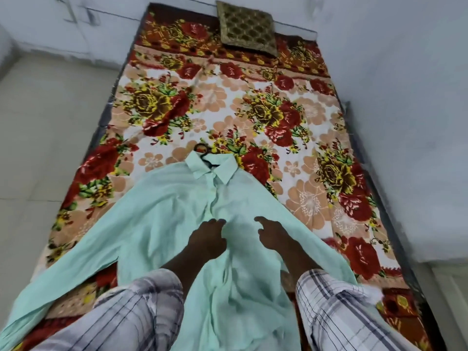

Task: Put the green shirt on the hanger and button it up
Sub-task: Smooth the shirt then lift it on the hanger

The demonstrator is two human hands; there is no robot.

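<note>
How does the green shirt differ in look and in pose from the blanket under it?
The green shirt is plain and pale; the blanket is patterned with red and yellow flowers. The shirt is wrinkled, one sleeve spread to the left; the blanket lies smooth. The shirt covers only the near part of the blanket. Both are cloth lying flat.

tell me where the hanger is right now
In the head view, the hanger sits inside the green shirt at centre, its black hook poking past the collar.
</note>
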